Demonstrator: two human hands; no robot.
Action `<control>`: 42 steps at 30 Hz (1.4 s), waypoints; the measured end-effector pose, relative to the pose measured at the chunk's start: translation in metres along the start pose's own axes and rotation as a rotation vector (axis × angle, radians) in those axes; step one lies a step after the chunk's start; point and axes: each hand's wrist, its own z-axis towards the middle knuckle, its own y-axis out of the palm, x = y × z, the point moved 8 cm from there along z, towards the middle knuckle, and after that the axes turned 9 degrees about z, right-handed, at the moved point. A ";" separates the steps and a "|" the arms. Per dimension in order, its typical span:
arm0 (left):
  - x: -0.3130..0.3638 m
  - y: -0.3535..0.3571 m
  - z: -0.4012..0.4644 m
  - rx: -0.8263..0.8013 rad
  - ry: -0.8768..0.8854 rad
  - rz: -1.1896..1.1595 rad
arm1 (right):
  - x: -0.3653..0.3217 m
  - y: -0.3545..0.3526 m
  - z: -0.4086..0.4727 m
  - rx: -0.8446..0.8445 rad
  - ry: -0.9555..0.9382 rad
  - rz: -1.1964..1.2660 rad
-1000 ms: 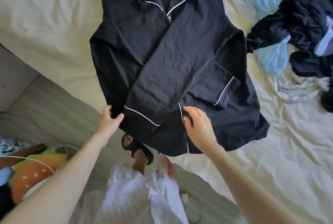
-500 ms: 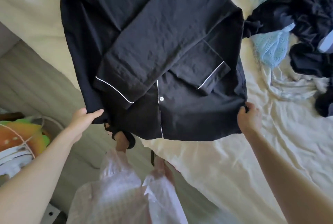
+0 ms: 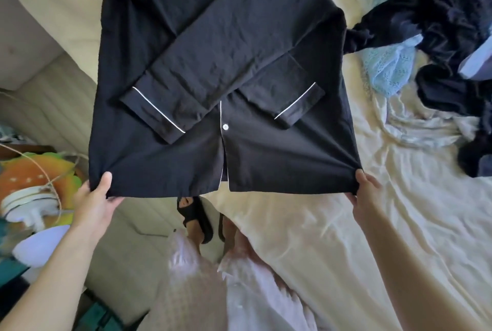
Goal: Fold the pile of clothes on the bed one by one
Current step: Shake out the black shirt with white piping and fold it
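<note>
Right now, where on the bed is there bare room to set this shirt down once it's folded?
The cream sheet lies bare near you, bordered by the black shirt hem, the right hand and the bed edge. Another bare strip lies far left of the shirt. The far right is crowded with the pile of dark and blue clothes. The left hand grips the other hem corner.

Shirt (image 3: pixel 213 64) lies on bed (image 3: pixel 346 237), clothes pile (image 3: pixel 439 38) to its right.
</note>
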 end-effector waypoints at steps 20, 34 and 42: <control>-0.023 0.006 -0.028 -0.060 -0.196 -0.318 | 0.055 0.028 -0.029 -0.129 0.379 0.599; -0.042 -0.059 -0.124 0.100 -0.238 -0.208 | 0.081 -0.070 -0.121 0.071 0.271 0.689; 0.011 -0.046 -0.139 -0.007 -0.119 -0.253 | 0.045 -0.053 -0.143 -0.089 0.165 0.545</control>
